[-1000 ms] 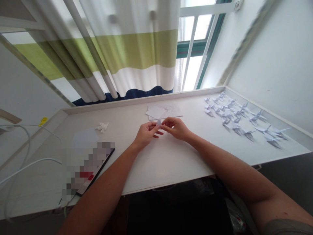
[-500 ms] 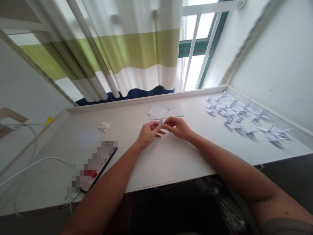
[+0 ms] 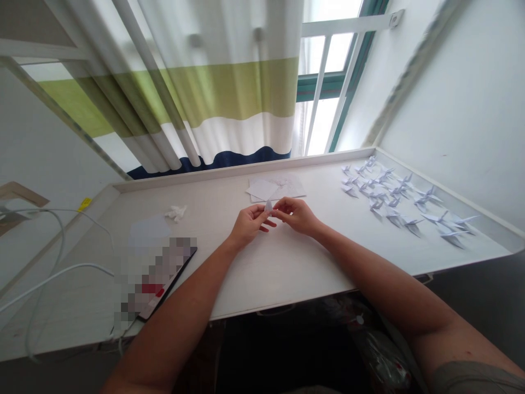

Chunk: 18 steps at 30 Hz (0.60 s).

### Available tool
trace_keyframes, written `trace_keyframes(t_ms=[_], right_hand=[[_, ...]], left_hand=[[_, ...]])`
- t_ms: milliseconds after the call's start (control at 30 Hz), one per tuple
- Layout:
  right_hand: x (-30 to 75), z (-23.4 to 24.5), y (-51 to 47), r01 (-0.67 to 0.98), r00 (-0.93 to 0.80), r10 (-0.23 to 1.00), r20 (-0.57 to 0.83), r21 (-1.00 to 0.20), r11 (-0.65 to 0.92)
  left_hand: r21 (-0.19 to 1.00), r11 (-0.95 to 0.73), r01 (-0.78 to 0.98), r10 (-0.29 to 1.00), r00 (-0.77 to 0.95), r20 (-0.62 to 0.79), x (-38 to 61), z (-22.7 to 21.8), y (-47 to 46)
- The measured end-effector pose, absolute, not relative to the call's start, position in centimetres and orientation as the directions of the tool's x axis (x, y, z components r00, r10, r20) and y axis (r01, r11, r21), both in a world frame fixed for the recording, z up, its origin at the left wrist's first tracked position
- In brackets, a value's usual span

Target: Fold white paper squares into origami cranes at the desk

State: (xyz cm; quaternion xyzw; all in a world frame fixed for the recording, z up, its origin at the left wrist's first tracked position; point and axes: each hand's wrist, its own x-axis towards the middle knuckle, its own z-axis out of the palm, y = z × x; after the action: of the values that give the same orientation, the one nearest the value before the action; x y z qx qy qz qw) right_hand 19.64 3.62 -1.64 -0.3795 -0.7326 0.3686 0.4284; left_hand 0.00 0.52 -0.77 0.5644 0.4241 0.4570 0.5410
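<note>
Head view, likely origami paper (image 3: pixel 268 206), between hands (image 3: pixel 248 225) (image 3: pixel 297 214)

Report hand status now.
Left hand and right hand both pinching folded white paper. Paper cranes off to the right, not in the way.

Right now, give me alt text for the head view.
Left hand and right hand pinch a small folded paper piece above a white desk. Rows of paper cranes lie to the right; loose paper sheets lie beyond the hands.
</note>
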Motion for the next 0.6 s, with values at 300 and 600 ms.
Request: trace_keyframes(t_ms=[300,600], right_hand=[[19.75,-1.84,3.86,0.254,-0.356,0.867,0.348,-0.857,0.449],[19.77,-1.93,3.75,0.275,-0.347,0.878,0.331,-0.859,0.432]], left_hand=[[0.999,-0.052,-0.001,0.973,0.223,0.051,-0.14,-0.56,0.49],[0.999,-0.039,-0.034,0.971,0.234,0.046,-0.23,-0.79,0.58]])
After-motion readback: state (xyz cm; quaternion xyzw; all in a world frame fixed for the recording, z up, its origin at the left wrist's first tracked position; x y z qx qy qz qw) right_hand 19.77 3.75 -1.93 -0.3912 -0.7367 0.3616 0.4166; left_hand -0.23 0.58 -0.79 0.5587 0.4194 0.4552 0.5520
